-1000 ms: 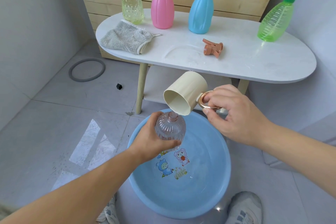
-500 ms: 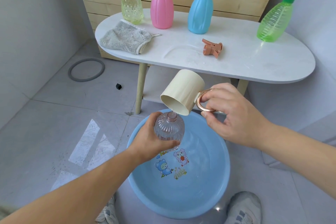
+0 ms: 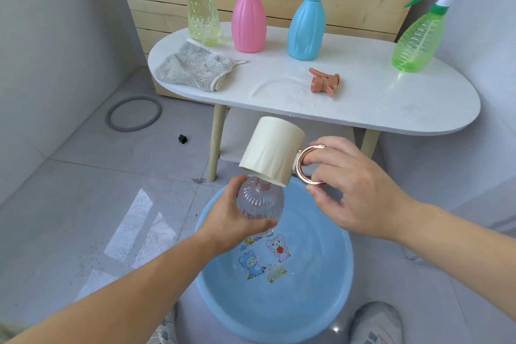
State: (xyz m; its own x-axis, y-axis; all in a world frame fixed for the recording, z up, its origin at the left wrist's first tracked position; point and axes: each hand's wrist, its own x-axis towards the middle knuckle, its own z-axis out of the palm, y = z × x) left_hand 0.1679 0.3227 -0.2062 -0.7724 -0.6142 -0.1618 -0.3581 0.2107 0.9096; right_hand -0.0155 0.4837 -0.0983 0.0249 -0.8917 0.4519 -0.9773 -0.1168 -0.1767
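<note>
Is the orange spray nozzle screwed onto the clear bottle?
No, the nozzle lies on the table, away from the bottle.

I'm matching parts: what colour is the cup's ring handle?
The ring handle is shiny rose gold, on a cream cup; the head view shows it best.

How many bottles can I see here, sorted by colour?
Pale yellow-green bottle: 1
Pink bottle: 1
Blue bottle: 1
Bright green bottle: 1
Clear bottle, gripped by the left hand under the cup: 1
Total: 5
</note>
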